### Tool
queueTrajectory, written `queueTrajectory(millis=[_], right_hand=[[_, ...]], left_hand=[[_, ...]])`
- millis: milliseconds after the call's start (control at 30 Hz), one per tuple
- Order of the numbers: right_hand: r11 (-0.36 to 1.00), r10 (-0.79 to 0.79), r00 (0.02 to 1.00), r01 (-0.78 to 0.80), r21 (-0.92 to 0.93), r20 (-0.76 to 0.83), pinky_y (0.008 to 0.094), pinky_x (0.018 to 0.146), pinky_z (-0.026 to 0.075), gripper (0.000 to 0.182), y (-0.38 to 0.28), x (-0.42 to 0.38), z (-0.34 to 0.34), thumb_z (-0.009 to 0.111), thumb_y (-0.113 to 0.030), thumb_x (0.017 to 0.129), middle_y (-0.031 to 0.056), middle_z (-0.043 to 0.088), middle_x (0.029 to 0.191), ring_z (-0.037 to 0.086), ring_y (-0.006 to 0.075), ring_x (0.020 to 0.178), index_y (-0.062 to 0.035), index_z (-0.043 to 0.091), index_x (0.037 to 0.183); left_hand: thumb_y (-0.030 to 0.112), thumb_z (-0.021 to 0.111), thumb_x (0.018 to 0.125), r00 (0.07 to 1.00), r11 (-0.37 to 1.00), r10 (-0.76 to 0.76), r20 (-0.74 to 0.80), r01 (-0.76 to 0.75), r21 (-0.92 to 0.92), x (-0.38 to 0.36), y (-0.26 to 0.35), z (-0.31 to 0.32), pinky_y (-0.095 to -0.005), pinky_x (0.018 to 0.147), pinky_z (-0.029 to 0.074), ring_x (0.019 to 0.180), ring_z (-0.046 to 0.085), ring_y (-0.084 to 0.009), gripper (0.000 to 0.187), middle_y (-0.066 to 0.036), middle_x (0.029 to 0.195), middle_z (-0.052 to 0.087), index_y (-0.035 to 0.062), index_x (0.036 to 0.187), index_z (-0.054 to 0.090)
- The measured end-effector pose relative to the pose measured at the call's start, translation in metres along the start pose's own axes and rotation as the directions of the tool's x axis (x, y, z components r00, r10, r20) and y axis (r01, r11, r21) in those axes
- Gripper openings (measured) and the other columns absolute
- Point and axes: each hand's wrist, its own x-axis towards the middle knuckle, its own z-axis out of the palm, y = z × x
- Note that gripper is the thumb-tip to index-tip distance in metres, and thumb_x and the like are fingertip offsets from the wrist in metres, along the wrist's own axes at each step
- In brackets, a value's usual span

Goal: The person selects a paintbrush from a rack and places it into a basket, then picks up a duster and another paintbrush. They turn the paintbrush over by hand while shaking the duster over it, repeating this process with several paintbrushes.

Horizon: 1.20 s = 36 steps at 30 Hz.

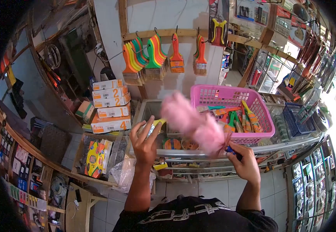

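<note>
My right hand grips the dark handle of a pink feather duster. Its fluffy head is blurred by motion and reaches up and left over the glass counter, in front of the pink basket. In the basket lie several paintbrushes with orange, green and yellow handles. My left hand is raised at the counter's left end, holding a small yellow package between thumb and fingers. What is inside the package I cannot make out.
Paintbrushes hang in rows from a wooden rail behind the counter. Orange-and-white boxes are stacked on the left. A blue basket sits on the counter's right end. Stocked display racks stand at the right.
</note>
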Motion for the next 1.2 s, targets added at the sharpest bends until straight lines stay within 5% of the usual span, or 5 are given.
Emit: queueTrajectory(millis=[567,667,833,967,1200], right_hand=[[0.993,-0.091,0.985,0.078,0.092,0.150,0.0376,0.079,0.053,0.036,0.007,0.027,0.025,0.072,-0.010,0.090,0.0247,0.072,0.100,0.067,0.0307,0.080,0.0033,0.067,0.122],[0.999,-0.028,0.998,0.030,-0.030,0.051,0.0375,0.076,0.053,0.034,0.005,0.048,0.021,0.072,-0.010,0.090,0.0234,0.071,0.097,0.066,0.0304,0.076,0.0032,0.068,0.121],[0.966,0.049,0.980,0.002,0.258,-0.191,0.0333,0.067,0.049,0.029,0.015,0.081,0.029,0.074,-0.017,0.092,0.0124,0.072,0.085,0.061,0.0148,0.072,0.0052,0.069,0.112],[0.899,0.062,0.997,-0.071,0.431,0.035,0.0241,0.059,0.040,0.021,0.021,0.087,0.044,0.075,-0.017,0.094,-0.0040,0.058,0.077,0.048,0.0037,0.070,0.0027,0.068,0.098],[0.684,0.144,0.903,-0.387,0.618,0.406,0.0216,0.064,0.043,0.017,0.020,0.076,0.064,0.075,-0.016,0.095,-0.0047,0.060,0.084,0.053,0.0032,0.074,-0.0029,0.067,0.102]], left_hand=[[-0.009,0.067,0.075,0.999,1.000,-0.014,0.038,0.015,-0.026,-0.029,-0.004,0.015,-0.0432,0.099,0.047,0.114,0.057,-0.0291,0.046,0.001,0.125,0.072,0.0153,0.112,0.080],[-0.008,0.068,0.079,0.994,0.991,-0.042,0.103,0.054,-0.119,-0.020,0.009,0.007,-0.0436,0.100,0.047,0.118,0.057,-0.0291,0.043,0.001,0.124,0.074,0.0176,0.112,0.081],[-0.002,0.072,0.081,0.982,0.976,0.052,0.180,-0.012,-0.217,-0.012,0.019,0.005,-0.0448,0.104,0.042,0.121,0.057,-0.0282,0.039,0.005,0.129,0.073,0.0235,0.109,0.081],[0.004,0.074,0.081,0.937,0.963,0.155,0.314,-0.072,-0.261,-0.001,0.032,-0.004,-0.0431,0.107,0.036,0.123,0.056,-0.0270,0.040,0.008,0.134,0.070,0.0313,0.109,0.081],[0.007,0.077,0.079,0.930,0.977,0.125,0.346,-0.054,-0.208,0.003,0.032,0.000,-0.0442,0.110,0.031,0.128,0.049,-0.0303,0.043,0.005,0.143,0.064,0.0381,0.107,0.082]])
